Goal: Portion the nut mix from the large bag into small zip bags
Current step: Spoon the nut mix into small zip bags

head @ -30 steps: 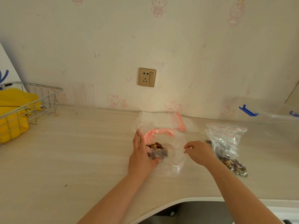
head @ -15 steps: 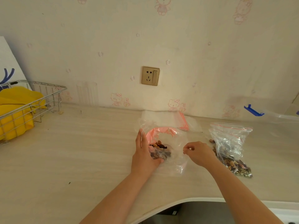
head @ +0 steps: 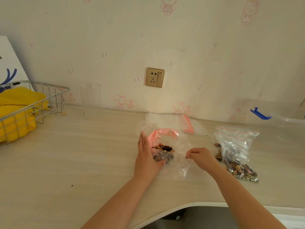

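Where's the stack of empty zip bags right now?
The empty zip bags lie flat at the back of the counter against the wall, just behind the bag the hands are working on, below the wall socket.

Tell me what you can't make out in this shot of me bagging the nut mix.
All from the head view:
- Left hand: its fingertips are hidden behind the small zip bag and the nuts.
- Right hand: whether it truly pinches the film is too small to tell.
- Large bag: crinkled, glaring plastic hides how full it is.
- Wire basket: cut off by the left edge.
- Clear container with blue clip: cut off by the right edge.
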